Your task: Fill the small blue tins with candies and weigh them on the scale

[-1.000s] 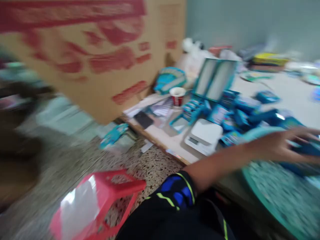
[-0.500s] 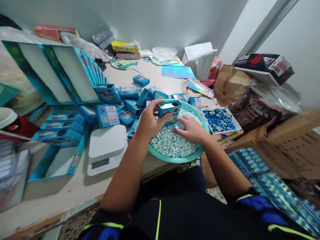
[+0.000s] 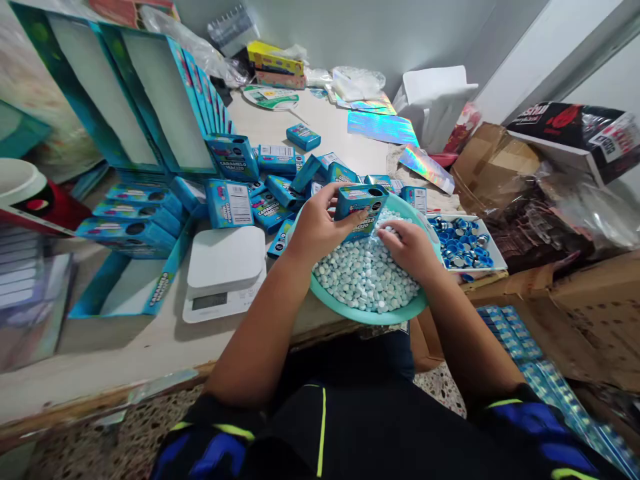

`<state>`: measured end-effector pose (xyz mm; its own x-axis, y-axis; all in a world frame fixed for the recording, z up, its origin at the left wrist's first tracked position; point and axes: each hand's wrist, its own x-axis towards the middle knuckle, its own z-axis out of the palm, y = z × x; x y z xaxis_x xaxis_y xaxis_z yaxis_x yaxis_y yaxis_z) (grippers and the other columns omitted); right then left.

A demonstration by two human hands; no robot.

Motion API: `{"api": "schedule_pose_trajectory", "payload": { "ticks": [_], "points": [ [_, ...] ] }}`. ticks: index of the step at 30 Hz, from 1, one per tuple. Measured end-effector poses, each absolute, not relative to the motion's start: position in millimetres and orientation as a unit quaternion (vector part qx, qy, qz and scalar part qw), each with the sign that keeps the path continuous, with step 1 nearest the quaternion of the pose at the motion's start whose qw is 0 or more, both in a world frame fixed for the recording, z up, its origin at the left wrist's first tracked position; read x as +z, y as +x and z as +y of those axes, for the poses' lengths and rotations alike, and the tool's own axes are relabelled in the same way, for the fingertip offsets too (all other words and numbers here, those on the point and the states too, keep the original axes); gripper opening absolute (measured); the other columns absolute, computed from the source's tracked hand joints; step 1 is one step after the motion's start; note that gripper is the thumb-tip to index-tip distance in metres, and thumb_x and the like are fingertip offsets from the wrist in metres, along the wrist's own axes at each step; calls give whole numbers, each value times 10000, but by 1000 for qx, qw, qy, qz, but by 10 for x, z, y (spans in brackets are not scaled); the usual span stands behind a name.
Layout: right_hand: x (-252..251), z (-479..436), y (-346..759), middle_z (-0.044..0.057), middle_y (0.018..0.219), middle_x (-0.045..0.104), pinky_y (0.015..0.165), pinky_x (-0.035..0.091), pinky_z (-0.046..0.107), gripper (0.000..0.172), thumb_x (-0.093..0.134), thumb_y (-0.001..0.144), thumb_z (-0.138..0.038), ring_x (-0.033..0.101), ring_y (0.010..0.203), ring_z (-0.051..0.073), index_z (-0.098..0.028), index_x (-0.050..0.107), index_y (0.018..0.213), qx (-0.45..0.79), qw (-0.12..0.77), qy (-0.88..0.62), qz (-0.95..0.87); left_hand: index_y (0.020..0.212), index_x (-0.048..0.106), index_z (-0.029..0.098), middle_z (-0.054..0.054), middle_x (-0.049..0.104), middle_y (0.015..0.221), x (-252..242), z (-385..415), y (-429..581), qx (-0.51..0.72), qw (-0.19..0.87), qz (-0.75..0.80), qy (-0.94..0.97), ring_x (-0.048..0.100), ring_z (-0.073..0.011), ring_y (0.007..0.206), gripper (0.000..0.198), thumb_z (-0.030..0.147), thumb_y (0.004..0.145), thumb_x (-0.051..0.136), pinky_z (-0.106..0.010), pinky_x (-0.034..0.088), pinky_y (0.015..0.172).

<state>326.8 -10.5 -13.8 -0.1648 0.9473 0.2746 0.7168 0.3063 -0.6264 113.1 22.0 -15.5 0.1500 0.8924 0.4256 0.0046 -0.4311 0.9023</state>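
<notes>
Behind the long pale surface (image 3: pixel 320 127), a plain grey-green wall (image 3: pixel 340 33), meeting a white wall panel (image 3: pixel 530 60) beyond the surface's far right corner. Below the surface's brown wooden edge (image 3: pixel 115 398), speckled terrazzo floor (image 3: pixel 100 447). Right of the surface, open cardboard cartons (image 3: pixel 595 313) under crumpled plastic wrapping (image 3: pixel 575 213). Light soft and even across the surface, shadows faint.

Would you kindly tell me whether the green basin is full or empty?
Partly full: pale blue candies heap inside the basin, below its rim.
</notes>
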Motion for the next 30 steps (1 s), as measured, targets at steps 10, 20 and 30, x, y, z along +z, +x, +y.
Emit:
{"api": "schedule_pose_trajectory", "payload": {
  "ticks": [10, 20, 30],
  "points": [
    [310, 211, 3105, 0, 646, 533, 512, 349, 259, 278, 507, 900, -458, 468, 545, 104, -218, 621, 821, 267, 674, -438, -531, 1234, 722, 187, -84, 762, 1164, -121, 195, 1124, 539, 416, 293, 671, 730, -252, 1081, 479, 333, 794, 845, -402, 627, 947],
    [505, 415, 2726, -9, 692, 493, 543, 327, 275, 229, 565, 814, -460, 460, 604, 117, -234, 553, 847, 408, 703, -375, -446, 1340, 683, 205, -77, 767, 1184, -165, 183, 1129, 508, 373, 297, 717, 725, -243, 1099, 560, 415, 838, 812, -385, 630, 930],
    [480, 356, 2797, 12, 708, 490, 555, 361, 294, 228, 525, 763, -462, 475, 630, 141, -238, 486, 781, 407, 680, -398, -463, 1315, 683, 207, -72, 745, 1236, -105, 144, 1142, 496, 309, 299, 755, 715, -221, 1088, 496, 375, 861, 792, -334, 618, 872]
  ]
}}
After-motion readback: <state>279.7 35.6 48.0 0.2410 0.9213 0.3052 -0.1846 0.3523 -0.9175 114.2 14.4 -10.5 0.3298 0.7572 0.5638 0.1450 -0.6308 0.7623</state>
